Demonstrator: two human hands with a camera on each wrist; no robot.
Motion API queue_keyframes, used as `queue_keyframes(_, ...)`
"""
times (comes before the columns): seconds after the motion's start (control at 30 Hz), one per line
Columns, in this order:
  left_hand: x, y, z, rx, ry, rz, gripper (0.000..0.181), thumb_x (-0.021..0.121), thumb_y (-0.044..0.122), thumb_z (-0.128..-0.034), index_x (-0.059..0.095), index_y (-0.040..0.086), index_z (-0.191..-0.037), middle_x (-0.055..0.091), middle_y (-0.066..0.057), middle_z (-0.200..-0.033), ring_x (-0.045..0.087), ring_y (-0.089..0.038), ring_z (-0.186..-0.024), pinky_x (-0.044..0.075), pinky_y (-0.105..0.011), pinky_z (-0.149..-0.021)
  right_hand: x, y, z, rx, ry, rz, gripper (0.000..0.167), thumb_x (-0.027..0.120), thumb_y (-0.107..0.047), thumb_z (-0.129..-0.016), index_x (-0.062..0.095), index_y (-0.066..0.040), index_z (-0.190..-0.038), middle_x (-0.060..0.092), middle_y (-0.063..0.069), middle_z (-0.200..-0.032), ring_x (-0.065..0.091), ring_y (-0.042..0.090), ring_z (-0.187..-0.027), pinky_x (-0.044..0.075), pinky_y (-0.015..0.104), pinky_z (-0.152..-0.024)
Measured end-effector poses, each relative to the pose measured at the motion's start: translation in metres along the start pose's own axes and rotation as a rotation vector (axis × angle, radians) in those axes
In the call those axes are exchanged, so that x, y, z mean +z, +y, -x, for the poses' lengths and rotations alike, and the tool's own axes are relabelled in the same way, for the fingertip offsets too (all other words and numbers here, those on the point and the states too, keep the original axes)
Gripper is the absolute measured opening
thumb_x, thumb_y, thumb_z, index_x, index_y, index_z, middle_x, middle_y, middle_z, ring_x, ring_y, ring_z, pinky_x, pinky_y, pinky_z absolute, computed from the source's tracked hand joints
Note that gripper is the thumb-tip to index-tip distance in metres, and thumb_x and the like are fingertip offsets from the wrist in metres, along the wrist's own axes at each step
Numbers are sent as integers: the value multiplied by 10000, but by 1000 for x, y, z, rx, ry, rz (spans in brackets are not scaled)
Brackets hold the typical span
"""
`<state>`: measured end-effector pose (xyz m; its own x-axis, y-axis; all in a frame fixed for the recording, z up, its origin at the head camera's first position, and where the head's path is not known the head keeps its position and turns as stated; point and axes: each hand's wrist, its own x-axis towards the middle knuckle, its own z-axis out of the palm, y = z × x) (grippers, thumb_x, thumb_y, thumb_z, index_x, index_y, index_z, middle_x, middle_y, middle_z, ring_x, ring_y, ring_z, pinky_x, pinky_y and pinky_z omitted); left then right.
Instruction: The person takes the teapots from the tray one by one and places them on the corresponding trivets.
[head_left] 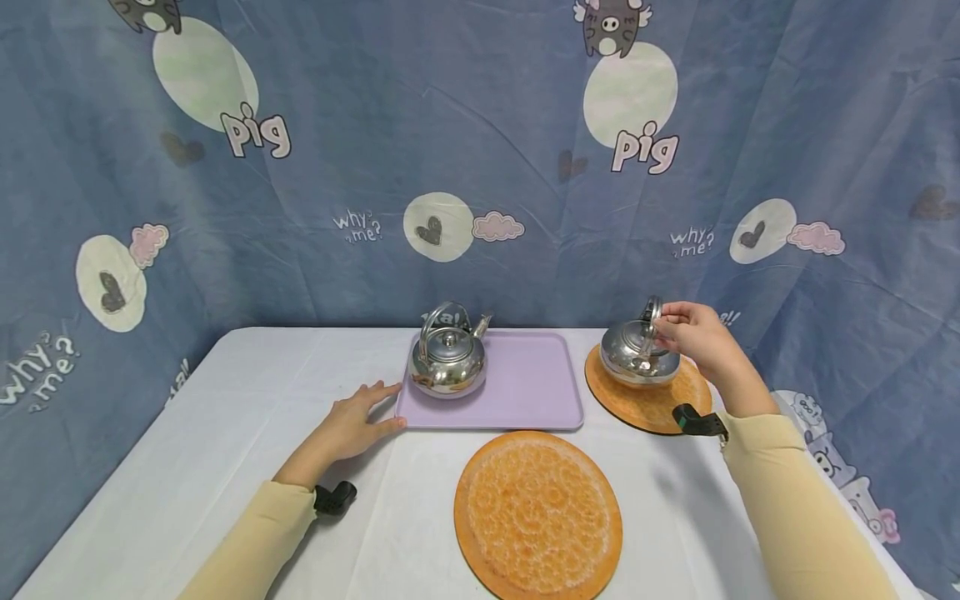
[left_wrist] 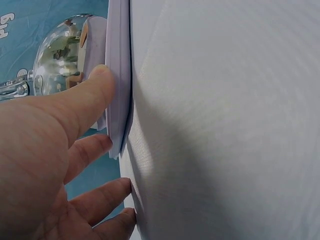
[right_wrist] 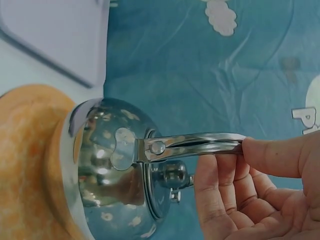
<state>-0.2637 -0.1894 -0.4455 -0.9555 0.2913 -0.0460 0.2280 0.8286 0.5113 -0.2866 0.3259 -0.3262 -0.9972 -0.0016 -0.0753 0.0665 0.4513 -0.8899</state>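
- One steel kettle [head_left: 637,360] is on or just above the right-hand orange round mat [head_left: 686,387]; our right grip [head_left: 696,337], closed to a pinch, holds its raised handle [right_wrist: 200,137].
- Our left grip [head_left: 352,427], loosely spread, touches the lilac tray [head_left: 532,379] at its left end.
- We see a second kettle [head_left: 447,364] on that tray.

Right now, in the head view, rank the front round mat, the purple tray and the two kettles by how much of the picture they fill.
1. Front round mat
2. Purple tray
3. Kettle on the tray and other kettle: they look alike, so unranked.
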Motion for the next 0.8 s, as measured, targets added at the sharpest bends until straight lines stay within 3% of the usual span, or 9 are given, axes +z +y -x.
queue_keyframes(0.8, 1, 0, 1, 14, 3, 3, 707, 696, 415, -1041, 476, 65, -1614, 345, -350, -1677, 224, -626, -1576, 148, -849, -1220, -18, 19, 8, 13, 18, 14, 556, 471, -161, -1148, 289, 164, -1561, 528, 20, -1148, 593, -25, -911, 617, 177, -894)
